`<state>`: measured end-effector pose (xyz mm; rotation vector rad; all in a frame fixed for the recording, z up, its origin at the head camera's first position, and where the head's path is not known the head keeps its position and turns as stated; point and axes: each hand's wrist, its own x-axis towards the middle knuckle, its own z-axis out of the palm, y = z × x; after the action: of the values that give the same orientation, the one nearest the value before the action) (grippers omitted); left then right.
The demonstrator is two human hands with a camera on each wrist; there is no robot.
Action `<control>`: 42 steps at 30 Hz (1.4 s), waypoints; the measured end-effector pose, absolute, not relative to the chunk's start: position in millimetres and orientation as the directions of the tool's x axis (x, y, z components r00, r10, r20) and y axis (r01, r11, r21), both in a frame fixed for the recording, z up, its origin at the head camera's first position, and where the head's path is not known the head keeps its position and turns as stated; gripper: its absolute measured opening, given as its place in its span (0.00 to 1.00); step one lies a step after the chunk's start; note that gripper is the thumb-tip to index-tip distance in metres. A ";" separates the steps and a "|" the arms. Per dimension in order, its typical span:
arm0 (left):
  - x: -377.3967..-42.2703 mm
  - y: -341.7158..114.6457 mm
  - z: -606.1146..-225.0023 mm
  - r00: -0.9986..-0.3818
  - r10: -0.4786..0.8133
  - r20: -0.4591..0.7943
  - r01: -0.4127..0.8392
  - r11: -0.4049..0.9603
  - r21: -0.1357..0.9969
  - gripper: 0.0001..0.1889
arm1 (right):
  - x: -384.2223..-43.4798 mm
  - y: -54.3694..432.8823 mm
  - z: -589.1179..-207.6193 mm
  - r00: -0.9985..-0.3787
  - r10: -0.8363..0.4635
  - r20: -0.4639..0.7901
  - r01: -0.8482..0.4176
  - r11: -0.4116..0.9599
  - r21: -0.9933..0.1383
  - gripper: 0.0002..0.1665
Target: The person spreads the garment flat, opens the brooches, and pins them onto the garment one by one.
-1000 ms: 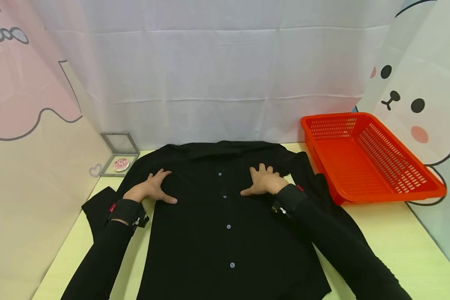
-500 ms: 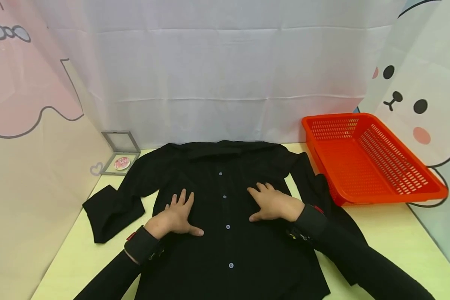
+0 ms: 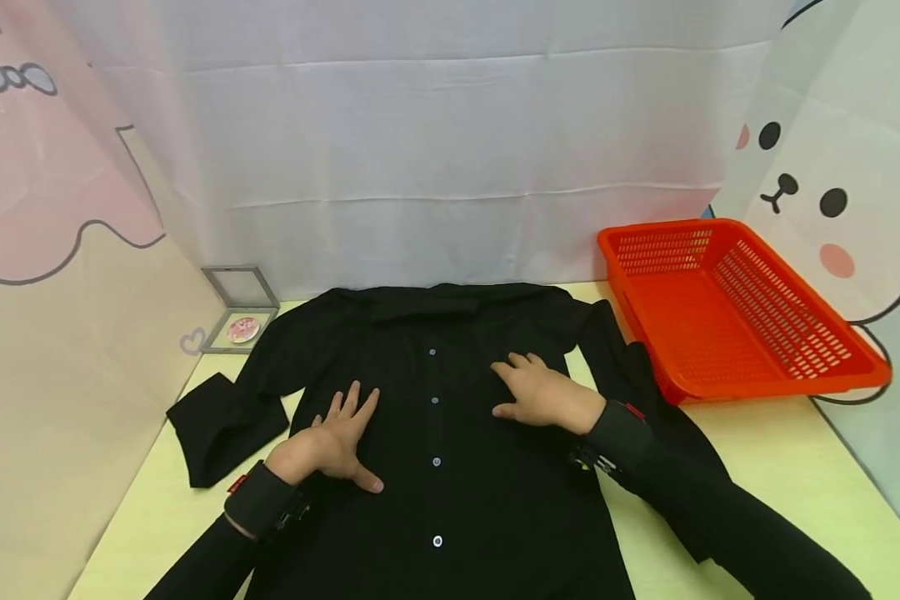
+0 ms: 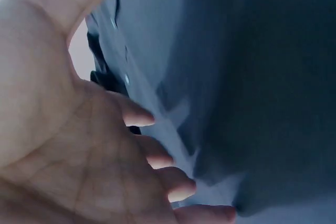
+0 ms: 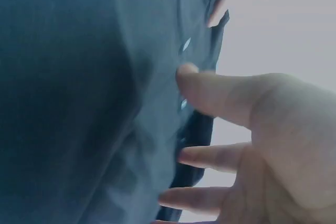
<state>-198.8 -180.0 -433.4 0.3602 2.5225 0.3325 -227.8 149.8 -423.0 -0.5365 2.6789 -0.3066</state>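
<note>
A black button-up shirt [image 3: 435,429] lies front up on the table, collar toward the back wall. Its left-side sleeve [image 3: 221,425] is bent, with the cuff end out on the tabletop. My left hand [image 3: 333,446] rests flat on the shirt front, left of the button row, fingers spread. On the other side of the buttons, my right hand [image 3: 543,392] lies on the upper chest with fingers extended and thumb apart. In the left wrist view, the palm and fingers [image 4: 157,150] show close over the dark cloth. The right wrist view shows straight fingers [image 5: 215,158] at the cloth.
A red plastic basket [image 3: 742,392] stands at the back right, beside the shirt's other sleeve. At the back left is a small grey-framed box [image 3: 228,333] with a pink round piece in it. White and printed curtains [image 3: 420,150] surround the pale yellow table [image 3: 150,517].
Both hands have come down the shirt toward the body from higher on the chest. Over the last half second, the left hand and the lower shirt front have shifted left.
</note>
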 end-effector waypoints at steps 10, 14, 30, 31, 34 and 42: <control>-189.2 -157.5 -436.5 -0.781 0.256 -0.570 0.202 0.967 0.157 0.81 | -242.1 146.6 -426.6 -0.818 -0.305 -0.487 -0.217 0.949 -0.229 0.58; -184.3 -153.7 -439.7 -0.765 0.276 -0.582 0.217 0.961 0.172 0.82 | -211.4 146.0 -424.7 -0.793 -0.351 -0.498 -0.251 0.933 -0.258 0.62; -169.8 -179.2 -471.0 -0.757 0.298 -0.581 0.275 0.953 0.129 0.89 | -146.6 188.7 -427.7 -0.747 -0.470 -0.470 -0.307 0.871 -0.383 0.75; -170.9 -179.6 -471.9 -0.748 0.313 -0.585 0.297 0.946 0.126 0.89 | -149.6 187.1 -426.2 -0.746 -0.469 -0.472 -0.307 0.872 -0.382 0.74; -177.4 -177.2 -464.6 -0.720 0.400 -0.567 0.331 0.916 0.225 0.86 | -164.2 179.5 -422.5 -0.761 -0.468 -0.449 -0.300 0.868 -0.396 0.69; -222.1 -163.1 -428.6 -0.785 0.434 -0.443 0.266 0.881 0.392 0.64 | -229.7 156.0 -421.4 -0.815 -0.451 -0.363 -0.292 0.862 -0.415 0.61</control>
<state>-222.1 -163.1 -428.6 0.5062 2.5120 0.4210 -229.7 156.0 -421.4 -0.5449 2.5773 -0.4748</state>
